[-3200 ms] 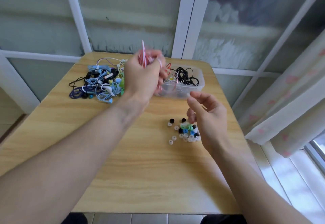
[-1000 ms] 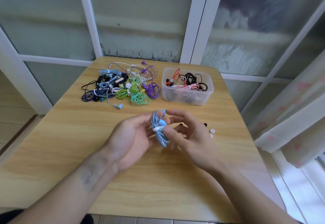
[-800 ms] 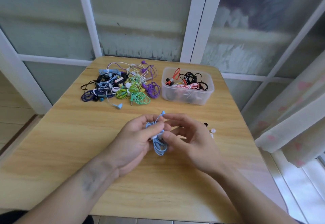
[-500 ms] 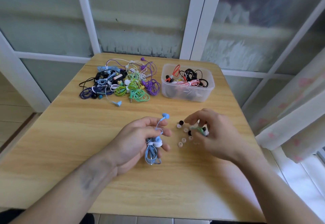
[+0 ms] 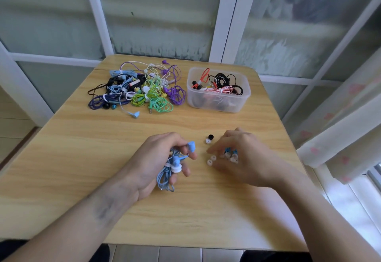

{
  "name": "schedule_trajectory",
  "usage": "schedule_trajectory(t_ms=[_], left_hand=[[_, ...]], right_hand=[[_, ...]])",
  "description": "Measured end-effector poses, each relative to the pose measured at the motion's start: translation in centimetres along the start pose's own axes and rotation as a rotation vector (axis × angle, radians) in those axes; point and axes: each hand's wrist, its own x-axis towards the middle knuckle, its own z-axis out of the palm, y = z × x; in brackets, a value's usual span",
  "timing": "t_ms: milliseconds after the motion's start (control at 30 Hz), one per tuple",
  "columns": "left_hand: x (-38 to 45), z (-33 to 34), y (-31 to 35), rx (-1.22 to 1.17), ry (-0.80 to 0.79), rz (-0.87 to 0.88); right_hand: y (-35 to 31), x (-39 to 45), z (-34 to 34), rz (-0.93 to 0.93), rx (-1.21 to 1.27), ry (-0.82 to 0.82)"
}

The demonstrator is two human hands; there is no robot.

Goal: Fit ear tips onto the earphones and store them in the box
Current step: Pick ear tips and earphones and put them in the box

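A few earphones already lie in the clear box [image 5: 218, 99] at the far right of the desk [image 5: 82, 158], while a large tangled pile [image 5: 140, 90] waits at the far left, so most work seemingly remains. The left hand [image 5: 156, 163] grips a coiled blue earphone [image 5: 171, 167], its buds bare. The right hand [image 5: 241, 158], fingers curled, reaches into the loose ear tips [image 5: 212, 158] just beside; whether it pinches one I cannot tell.

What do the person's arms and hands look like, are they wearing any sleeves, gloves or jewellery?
Both forearms are bare up to the frame edge: no sleeves, gloves, watch or bracelets show. The left hand and right hand carry no visible rings. The left forearm bears a faint greyish smudge or marking near the wrist; what it is cannot be told.
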Motion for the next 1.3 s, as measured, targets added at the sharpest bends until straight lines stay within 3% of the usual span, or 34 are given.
schedule_trajectory(t_ms=[200, 300, 400, 500, 633, 767, 900, 967, 1067, 1200, 1300], left_hand=[[0.0, 0.4, -0.1, 0.001, -0.011, -0.027], [0.0, 0.5, -0.3, -0.009, -0.001, -0.001], [-0.1, 0.5, -0.3, -0.058, 0.011, 0.023], [-0.1, 0.8, -0.5, -0.113, 0.041, 0.036], [-0.1, 1.2, -0.7, -0.124, 0.06, 0.043], [0.0, 0.9, -0.8, -0.117, 0.128, 0.05], [0.2, 0.9, -1.0, -0.127, 0.175, 0.019], [0.2, 1.0, -1.0, -0.142, 0.179, 0.003], [0.2, 1.2, -1.2, -0.158, 0.179, -0.008], [0.3, 1.1, -1.3, -0.174, 0.181, 0.002], [0.3, 1.1, -1.4, -0.165, 0.168, 0.01]], right_hand=[[0.3, 0.5, 0.7, -0.003, -0.025, 0.043], [0.0, 0.6, 0.8, -0.018, -0.015, 0.151], [-0.7, 0.2, 0.0, 0.028, 0.304, 0.357], [-2.5, -0.2, 0.4, 0.047, 0.816, 0.378], [-3.3, 0.1, 1.4, 0.082, 0.902, 0.384], [-2.1, 0.0, 0.7, 0.151, 0.721, 0.318], [-0.2, 0.0, 0.4, 0.148, 0.2, 0.295], [0.2, 0.3, 0.7, 0.112, 0.002, 0.198], [0.5, 0.3, 0.9, 0.044, -0.015, 0.091], [1.7, 0.0, -1.5, 0.105, 0.144, 0.282], [2.7, -0.2, -2.3, 0.172, 0.021, 0.214]])
